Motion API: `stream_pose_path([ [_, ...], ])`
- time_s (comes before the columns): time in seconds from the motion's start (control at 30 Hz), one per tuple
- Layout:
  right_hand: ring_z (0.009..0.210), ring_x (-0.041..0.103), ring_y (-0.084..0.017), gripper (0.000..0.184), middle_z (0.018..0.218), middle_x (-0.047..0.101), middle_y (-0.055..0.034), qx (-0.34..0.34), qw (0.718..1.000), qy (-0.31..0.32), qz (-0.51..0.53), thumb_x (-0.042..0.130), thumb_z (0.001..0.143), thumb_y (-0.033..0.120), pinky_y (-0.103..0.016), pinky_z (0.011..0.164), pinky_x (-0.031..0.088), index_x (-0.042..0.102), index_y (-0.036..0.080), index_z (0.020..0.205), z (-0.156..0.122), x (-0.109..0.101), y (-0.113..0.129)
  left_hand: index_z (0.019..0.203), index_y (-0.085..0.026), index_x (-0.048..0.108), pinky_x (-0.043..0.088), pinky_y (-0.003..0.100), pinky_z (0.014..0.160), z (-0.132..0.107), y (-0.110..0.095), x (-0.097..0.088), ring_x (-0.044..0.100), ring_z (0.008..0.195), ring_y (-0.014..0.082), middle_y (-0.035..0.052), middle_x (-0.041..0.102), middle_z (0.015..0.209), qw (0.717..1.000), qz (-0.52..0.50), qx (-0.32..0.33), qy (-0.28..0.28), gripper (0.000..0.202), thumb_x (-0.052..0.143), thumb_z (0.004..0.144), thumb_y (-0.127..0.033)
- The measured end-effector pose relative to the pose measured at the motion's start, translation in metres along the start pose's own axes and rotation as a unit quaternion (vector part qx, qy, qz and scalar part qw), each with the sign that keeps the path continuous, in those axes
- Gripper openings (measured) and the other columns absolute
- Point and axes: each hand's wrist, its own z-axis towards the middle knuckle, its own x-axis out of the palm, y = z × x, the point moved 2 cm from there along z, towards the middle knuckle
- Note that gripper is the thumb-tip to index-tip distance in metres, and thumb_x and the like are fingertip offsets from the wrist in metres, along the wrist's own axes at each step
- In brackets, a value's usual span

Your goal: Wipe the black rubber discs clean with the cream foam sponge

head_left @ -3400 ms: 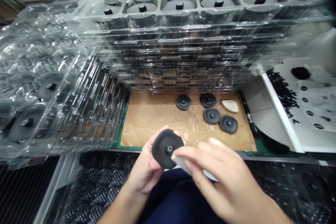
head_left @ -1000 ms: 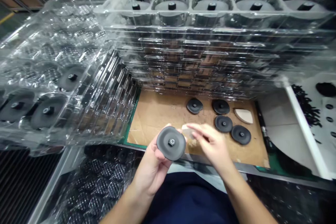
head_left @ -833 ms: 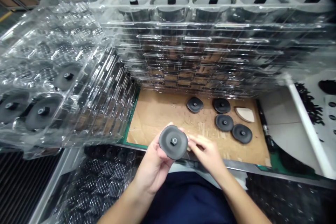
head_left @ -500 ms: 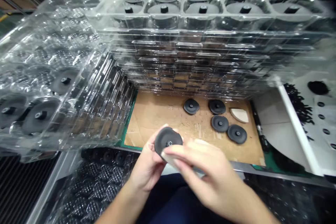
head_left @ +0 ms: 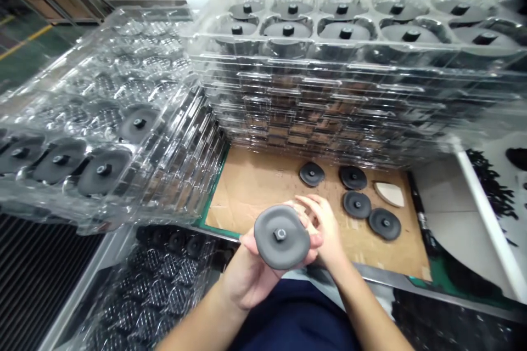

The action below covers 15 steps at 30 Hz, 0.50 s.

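Note:
My left hand [head_left: 247,277] grips a round black disc [head_left: 281,236] with a small metal nut at its centre, raised over the table's front edge with its face toward me. Just behind it, my right hand [head_left: 327,227] touches the disc's far rim with loosely curled fingers. Whatever lies in that palm is hidden. On the brown cardboard sheet [head_left: 251,186] beyond my hands lie several more black discs [head_left: 357,204]. A white fan-shaped pad [head_left: 390,193] rests beside them.
A tall stack of clear blister trays [head_left: 349,98] stands at the back, its top tray filled with black discs [head_left: 288,30]. Another stack of trays [head_left: 102,137] leans at the left. Trays of dark parts [head_left: 164,279] sit below; a white bin's wall [head_left: 486,214] is at right.
My right hand has drawn back from the front of the disc to its far side, and the whitish pad it rubbed there no longer shows. The disc has risen slightly toward the camera.

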Motion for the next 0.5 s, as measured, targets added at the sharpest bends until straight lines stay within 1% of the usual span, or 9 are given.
stream_pose_path([
  [0.07,0.060,0.056,-0.012,0.032,0.112,0.059,-0.0104,-0.007,1.000,0.015,0.003,0.046,0.086,0.031,-0.032,0.066,0.053,0.065,0.020,0.110,-0.006,-0.010,0.003,0.109,-0.024,0.066,0.055,0.028,0.084,-0.003,0.000,0.000,0.068,0.099,0.0238,0.0014,0.072,0.106,1.000,-0.010,-0.003,0.027,0.049,0.063,0.071,-0.054],
  [0.13,0.062,0.059,-0.014,0.029,0.104,0.065,-0.0076,-0.017,0.999,0.040,0.006,0.048,0.086,0.032,-0.030,0.064,0.053,0.067,0.022,0.105,-0.013,-0.021,0.007,0.121,-0.033,0.057,0.056,0.028,0.080,-0.006,0.000,-0.001,0.069,0.096,0.0223,-0.0003,0.069,0.113,0.998,0.007,0.012,0.055,0.049,0.051,0.079,-0.057],
  [0.23,0.064,0.063,-0.015,0.026,0.086,0.070,-0.0055,-0.015,0.999,0.052,0.002,0.050,0.086,0.030,-0.025,0.058,0.053,0.069,0.020,0.100,-0.026,-0.033,0.008,0.137,-0.044,0.034,0.054,0.029,0.084,-0.007,-0.002,-0.007,0.068,0.097,0.0184,0.0003,0.064,0.119,0.980,0.147,0.100,0.088,0.056,0.049,0.084,-0.052],
  [0.27,0.063,0.064,-0.015,0.027,0.082,0.070,-0.0056,-0.010,0.999,0.044,-0.001,0.049,0.086,0.030,-0.024,0.056,0.052,0.067,0.018,0.103,-0.031,-0.035,0.009,0.139,-0.045,0.026,0.051,0.031,0.090,-0.006,-0.004,-0.010,0.064,0.103,0.0184,0.0006,0.062,0.122,0.956,0.233,0.151,0.089,0.064,0.055,0.082,-0.047],
  [0.3,0.063,0.064,-0.015,0.029,0.080,0.070,-0.0057,-0.006,0.999,0.033,-0.005,0.048,0.087,0.029,-0.023,0.055,0.052,0.065,0.016,0.108,-0.036,-0.037,0.009,0.141,-0.047,0.020,0.046,0.033,0.097,-0.006,-0.006,-0.012,0.060,0.111,0.0191,0.0008,0.058,0.124,0.917,0.329,0.206,0.090,0.076,0.063,0.080,-0.038],
  [0.4,0.063,0.063,-0.013,0.033,0.079,0.068,-0.0047,-0.012,1.000,-0.013,-0.019,0.046,0.090,0.027,-0.020,0.055,0.052,0.057,0.014,0.119,-0.048,-0.042,0.015,0.141,-0.049,0.002,0.037,0.045,0.106,-0.004,-0.010,-0.015,0.048,0.123,0.0220,0.0021,0.051,0.130,0.763,0.552,0.317,0.115,0.109,0.074,0.069,-0.012],
  [0.43,0.062,0.063,-0.012,0.033,0.079,0.067,-0.0040,-0.024,0.999,-0.028,-0.026,0.047,0.090,0.025,-0.020,0.056,0.052,0.056,0.015,0.120,-0.052,-0.044,0.019,0.141,-0.049,-0.002,0.037,0.048,0.105,-0.004,-0.011,-0.015,0.049,0.121,0.0229,0.0033,0.050,0.130,0.729,0.585,0.331,0.129,0.114,0.074,0.067,-0.008],
  [0.47,0.062,0.062,-0.012,0.032,0.079,0.067,-0.0033,-0.038,0.998,-0.042,-0.033,0.048,0.090,0.024,-0.020,0.057,0.052,0.055,0.016,0.120,-0.055,-0.047,0.024,0.141,-0.049,-0.006,0.039,0.049,0.103,-0.005,-0.011,-0.015,0.050,0.120,0.0232,0.0039,0.051,0.129,0.713,0.603,0.332,0.131,0.117,0.073,0.066,-0.005],
  [0.5,0.062,0.061,-0.012,0.032,0.079,0.066,-0.0030,-0.058,0.996,-0.052,-0.037,0.049,0.089,0.021,-0.020,0.058,0.052,0.055,0.018,0.120,-0.057,-0.051,0.029,0.140,-0.049,-0.007,0.041,0.049,0.101,-0.006,-0.012,-0.015,0.051,0.118,0.0232,0.0040,0.051,0.128,0.710,0.613,0.326,0.121,0.119,0.073,0.066,-0.004],
])
